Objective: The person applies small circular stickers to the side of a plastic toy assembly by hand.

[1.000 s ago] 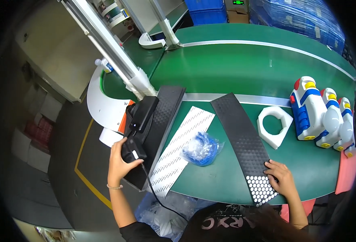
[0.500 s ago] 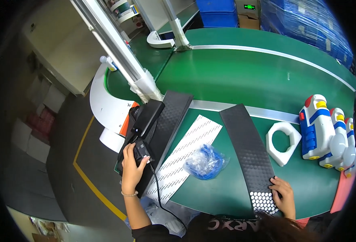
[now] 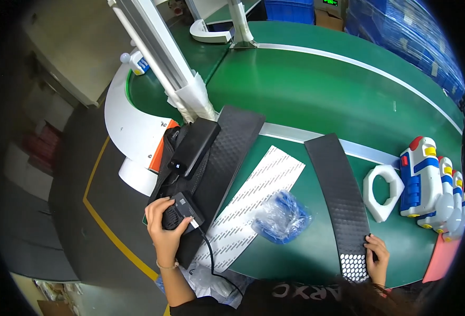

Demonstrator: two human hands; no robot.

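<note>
My left hand [image 3: 161, 226] has its thumb and fingers around a small black box-shaped device [image 3: 189, 209] with a black cable running from its near end. Beside it, a larger black block with a small light, like a power bank [image 3: 195, 147], lies on dark straps over a wide black textured sheet [image 3: 237, 131]. My right hand [image 3: 378, 258] is at the near right edge of a long black textured strip [image 3: 337, 195], fingers bent against that edge. White dots [image 3: 354, 267] cover the strip's near end. Between the hands lie a white printed sheet [image 3: 258, 205] and a clear bag of blue material [image 3: 282, 217].
A white angular ring [image 3: 383, 193] and several white-and-blue toy-like devices [image 3: 422, 176] stand on the green table [image 3: 316, 84] at right. A metal post [image 3: 161, 47] rises at left, near a curved white panel [image 3: 132, 121]. Wrapped blue crates [image 3: 406, 45] are behind.
The view has shifted, moving table items rightward in the picture. My left hand still holds the small device, now tilted differently. My right hand remains at the strip's near edge.
</note>
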